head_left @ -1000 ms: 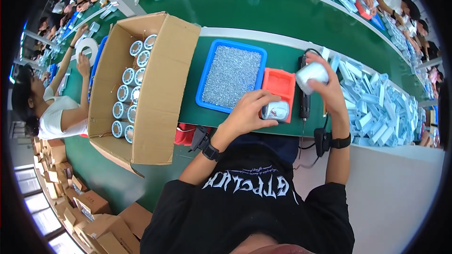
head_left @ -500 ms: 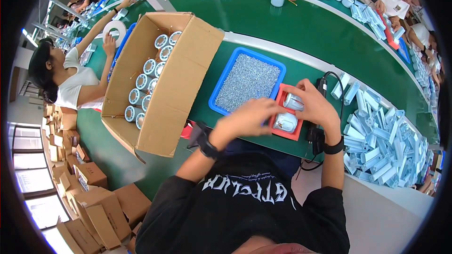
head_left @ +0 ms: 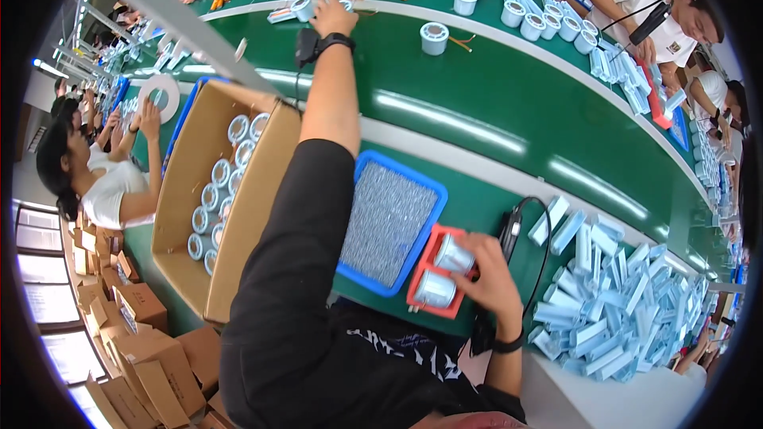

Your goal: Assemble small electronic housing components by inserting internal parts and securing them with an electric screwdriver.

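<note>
My left hand (head_left: 332, 17) reaches across the green belt, its fingers closed around a light blue round housing (head_left: 347, 5) that they partly hide. Beside it stands another light blue housing (head_left: 302, 9). My right hand (head_left: 490, 276) is at a red two-slot holder (head_left: 434, 307), thumb and fingers closed at the upper light blue cup-shaped housing (head_left: 453, 254). A second such housing (head_left: 436, 289) lies in the lower slot, untouched by the fingers.
A blue tray (head_left: 377, 284) of small metal pieces sits left of the holder. A cardboard box (head_left: 253, 258) of round housings stands further left. Light blue handle-shaped parts (head_left: 620, 302) pile up at right, beside a black cabled tool (head_left: 509, 230). A metal post (head_left: 208, 25) rises at left; co-workers sit around.
My left hand has left the holder area and stretched far forward to the housings across the belt. My right hand stays at the holder. The whole view has shifted.
</note>
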`<act>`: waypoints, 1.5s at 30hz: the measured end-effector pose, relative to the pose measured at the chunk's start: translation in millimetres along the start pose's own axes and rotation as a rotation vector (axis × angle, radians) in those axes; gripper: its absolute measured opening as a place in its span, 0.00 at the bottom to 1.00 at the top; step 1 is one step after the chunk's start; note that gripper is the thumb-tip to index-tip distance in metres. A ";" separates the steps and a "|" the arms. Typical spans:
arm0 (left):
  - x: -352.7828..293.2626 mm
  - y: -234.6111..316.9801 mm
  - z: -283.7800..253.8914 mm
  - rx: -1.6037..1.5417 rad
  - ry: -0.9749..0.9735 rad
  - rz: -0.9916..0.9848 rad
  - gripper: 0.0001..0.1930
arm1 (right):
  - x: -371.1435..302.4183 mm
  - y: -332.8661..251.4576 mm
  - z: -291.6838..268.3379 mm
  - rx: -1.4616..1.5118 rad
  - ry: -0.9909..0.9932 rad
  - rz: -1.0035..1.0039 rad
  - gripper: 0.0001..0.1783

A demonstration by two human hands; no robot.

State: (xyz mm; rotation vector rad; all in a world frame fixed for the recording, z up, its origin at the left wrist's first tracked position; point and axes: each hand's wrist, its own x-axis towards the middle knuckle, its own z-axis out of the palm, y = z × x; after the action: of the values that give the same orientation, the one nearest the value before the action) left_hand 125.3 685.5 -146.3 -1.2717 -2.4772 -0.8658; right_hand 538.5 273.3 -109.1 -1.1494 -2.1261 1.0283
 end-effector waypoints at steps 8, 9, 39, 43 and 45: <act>54.5 -15.7 21.5 0.099 -0.508 0.329 0.40 | 7.3 -0.2 -5.0 0.022 -0.022 0.028 0.32; 58.5 -15.4 25.3 0.105 -0.516 0.351 0.41 | 7.9 -0.4 -4.5 0.017 -0.028 0.028 0.31; -53.7 41.1 -18.3 0.082 -0.397 0.672 0.40 | 4.0 6.4 -0.6 -0.013 0.024 -0.038 0.33; -78.2 50.7 -63.5 -0.001 -0.377 0.722 0.40 | 5.3 9.0 -0.7 -0.012 0.028 -0.076 0.34; -109.2 70.0 -95.3 -0.062 -0.403 0.762 0.40 | -2.0 7.0 0.2 -0.022 0.028 -0.046 0.34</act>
State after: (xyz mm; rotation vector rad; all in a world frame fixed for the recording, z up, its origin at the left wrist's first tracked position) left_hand 240.3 587.6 -90.6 -2.3567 -1.9070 -0.5140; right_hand 542.7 274.0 -115.0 -1.1131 -2.1367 0.9655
